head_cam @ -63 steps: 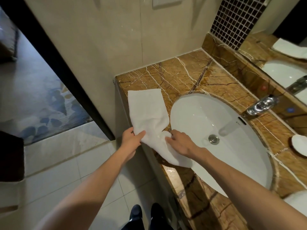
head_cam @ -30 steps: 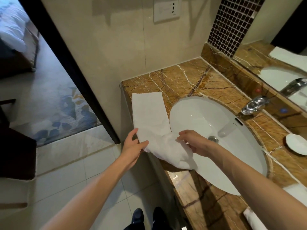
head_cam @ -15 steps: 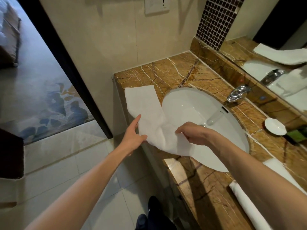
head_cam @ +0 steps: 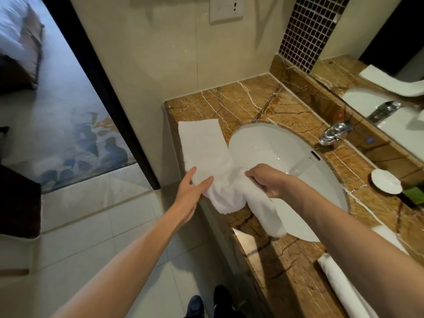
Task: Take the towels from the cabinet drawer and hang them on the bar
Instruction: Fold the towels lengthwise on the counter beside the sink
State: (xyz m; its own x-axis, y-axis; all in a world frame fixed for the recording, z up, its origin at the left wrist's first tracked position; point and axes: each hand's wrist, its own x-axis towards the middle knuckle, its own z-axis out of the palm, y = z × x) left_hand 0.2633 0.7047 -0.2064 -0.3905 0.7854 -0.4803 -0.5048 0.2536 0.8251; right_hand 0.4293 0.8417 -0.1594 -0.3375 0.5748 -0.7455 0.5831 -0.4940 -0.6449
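A white towel (head_cam: 204, 143) lies along the left edge of the brown marble counter (head_cam: 252, 99), its near end bunched up and hanging over the sink rim. My right hand (head_cam: 266, 180) grips the bunched part from above, fingers curled round the cloth. My left hand (head_cam: 191, 191) touches the towel's near left edge with straight fingers and the thumb laid on top. A second white towel (head_cam: 339, 285), rolled, lies on the counter at the lower right, partly behind my right forearm. No cabinet drawer or towel bar is in view.
The white oval sink (head_cam: 275, 145) is set into the counter, with a chrome tap (head_cam: 335, 133) behind it. A small white dish (head_cam: 386, 181) sits at the right. A mirror runs along the back right. A dark door frame (head_cam: 110, 111) and tiled floor lie to the left.
My right hand has gathered the towel's near end into a thicker bunch and lifted it slightly. My left hand has slid up onto the towel's edge. The view has shifted.
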